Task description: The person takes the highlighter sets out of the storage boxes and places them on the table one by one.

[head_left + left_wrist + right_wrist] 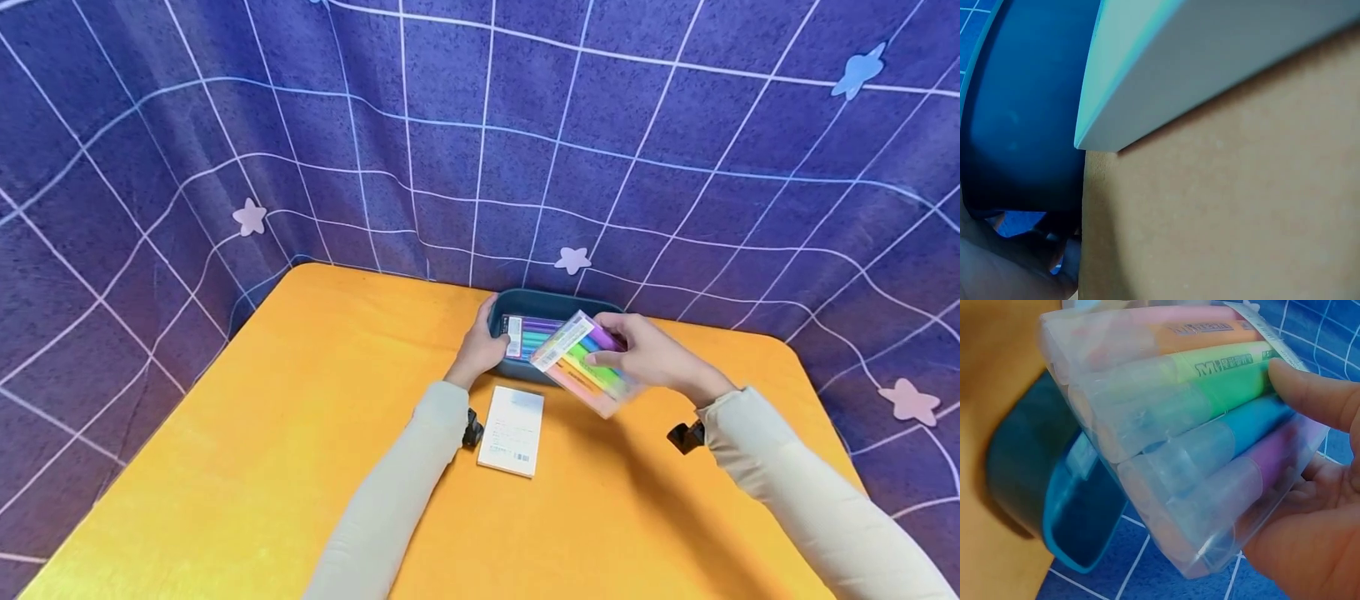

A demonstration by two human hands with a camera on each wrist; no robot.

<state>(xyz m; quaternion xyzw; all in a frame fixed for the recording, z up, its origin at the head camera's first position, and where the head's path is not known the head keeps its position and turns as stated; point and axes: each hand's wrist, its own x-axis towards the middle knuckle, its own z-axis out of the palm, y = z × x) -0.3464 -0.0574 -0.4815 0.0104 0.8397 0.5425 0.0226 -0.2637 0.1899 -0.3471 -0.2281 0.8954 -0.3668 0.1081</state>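
Note:
My right hand (pixel 647 348) grips a clear pack of highlighters (pixel 1210 394) in several colours, thumb on the front face. In the head view that pack is tilted above the right part of a dark teal bin (pixel 525 298) and hides some of it. The left end of the bin is held by my left hand (pixel 480 348), its thumb over the rim. Inside the bin lies another pack of pens (pixel 514 337) in purple, teal and blue, with a white label. The left wrist view shows the bin's outer wall (pixel 1029 112) and part of the hand.
A white booklet or box (pixel 512 431) with small print lies on the yellow-orange tabletop (pixel 337 400), just in front of the bin. Behind the table hangs a blue grid-patterned curtain (pixel 442 150) with stars, close to the bin's far side.

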